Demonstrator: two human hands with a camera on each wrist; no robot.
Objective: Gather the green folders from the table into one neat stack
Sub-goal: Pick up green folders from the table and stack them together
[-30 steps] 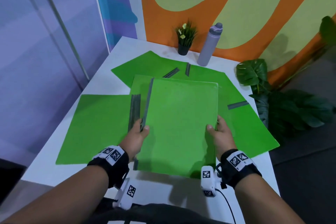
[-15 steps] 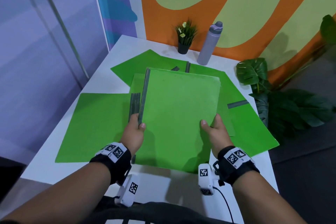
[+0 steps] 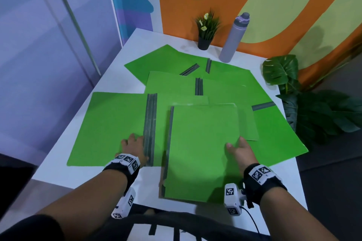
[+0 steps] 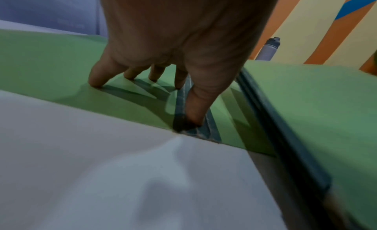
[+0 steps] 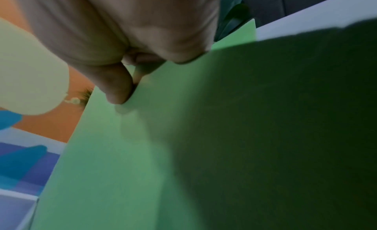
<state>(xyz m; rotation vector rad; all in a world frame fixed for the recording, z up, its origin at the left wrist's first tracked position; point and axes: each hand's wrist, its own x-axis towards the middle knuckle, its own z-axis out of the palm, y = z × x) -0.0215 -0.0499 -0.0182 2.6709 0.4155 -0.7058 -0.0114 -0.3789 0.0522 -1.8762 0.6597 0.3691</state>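
From my feed, the green folders (image 3: 201, 146) look like matt card with dull grey spines (image 3: 150, 127). The white table (image 3: 282, 180) is smooth, and the bottle (image 3: 234, 39) looks like matt plastic.

Dim, bluish indoor light, soft shadows, wide-angle edge bending (wrist views blurred, partly dark)

no readable text, wristbands (image 3: 127, 162) bear coded squares only
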